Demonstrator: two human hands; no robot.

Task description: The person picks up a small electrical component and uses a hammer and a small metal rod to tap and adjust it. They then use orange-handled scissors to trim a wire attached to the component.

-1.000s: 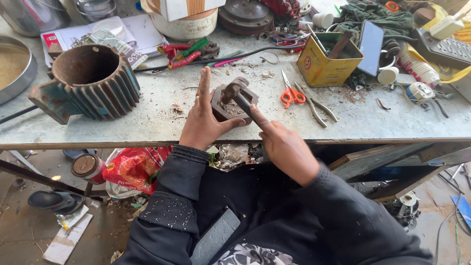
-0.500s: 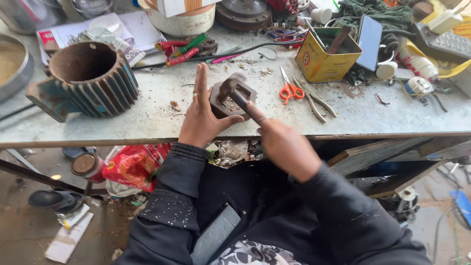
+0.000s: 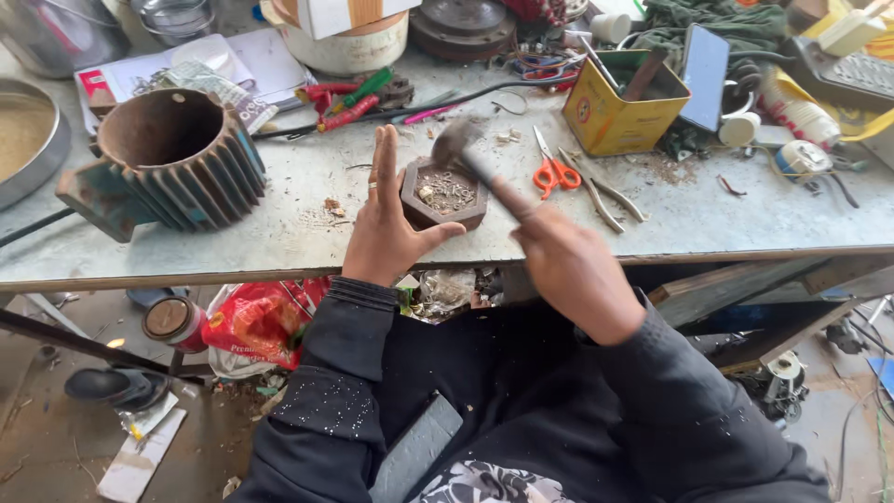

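- Left hand (image 3: pixel 386 224): flat, fingers extended upward, thumb spread to the side, ring on one finger.
- Right hand (image 3: pixel 568 270): closed in a fist, raised, motion-blurred.
- Both forearms: dark sleeves.

One head-worn camera looks steeply down and forward, close above the bench (image 3: pixel 279 251), taking in its near edge and the floor beneath.

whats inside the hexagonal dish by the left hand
The hexagonal dish holds a loose heap of small pale metal bits, too small to identify. The left hand steadies its side; the hammer in the right hand is blurred above it, hiding the far rim.
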